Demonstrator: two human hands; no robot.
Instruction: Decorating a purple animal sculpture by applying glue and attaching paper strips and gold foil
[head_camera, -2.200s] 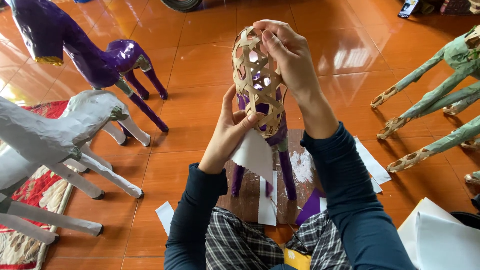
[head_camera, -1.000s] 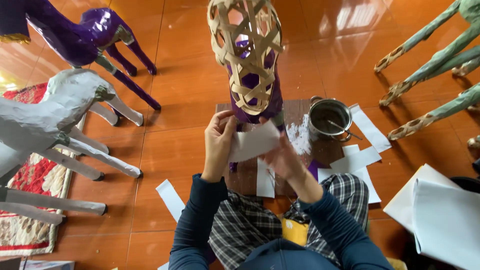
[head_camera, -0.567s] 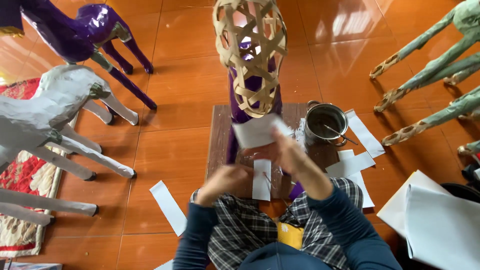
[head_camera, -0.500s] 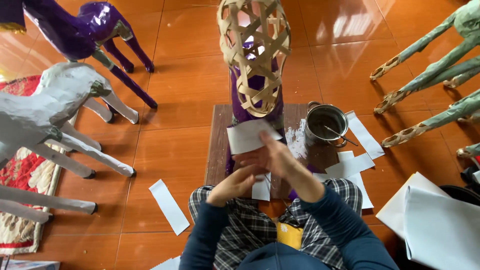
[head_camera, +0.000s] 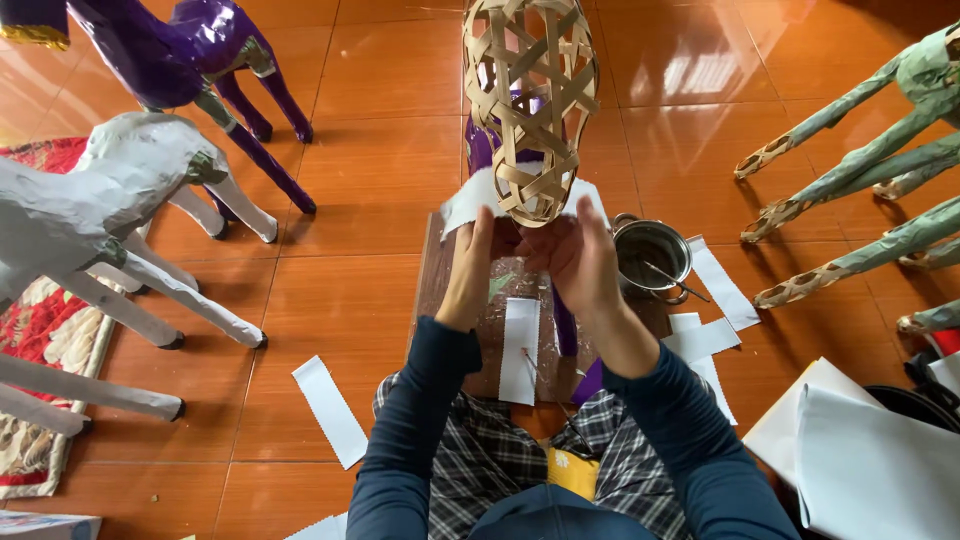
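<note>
A white paper sheet (head_camera: 470, 205) is sitting at centre frame, just above and touching both hands, stretched side to side with its long axis running left-right behind the lower tip of the woven bamboo frame (head_camera: 530, 100), which is hanging down from the top centre with its long axis running up-down. The left hand (head_camera: 478, 250) is gripping the sheet's left part with fingers pointing up; the right hand (head_camera: 578, 258) is curling in under the frame tip, looking like it is pinching the sheet's right part, though the grip itself is hiding behind the fingers. Both hands are sitting about equally near. Larger things around: white horse figure (head_camera: 110, 200) at left, purple horse figure (head_camera: 190, 50) upper left, green legs (head_camera: 880, 110) at right, white sheets (head_camera: 870, 450) lower right. Smaller: brown board (head_camera: 440, 280) under the hands, metal pot (head_camera: 652, 255) just right of the right hand, paper strip (head_camera: 520, 350) on the board, another strip (head_camera: 330, 410) on the floor lower left. No labels or signs are showing.
</note>
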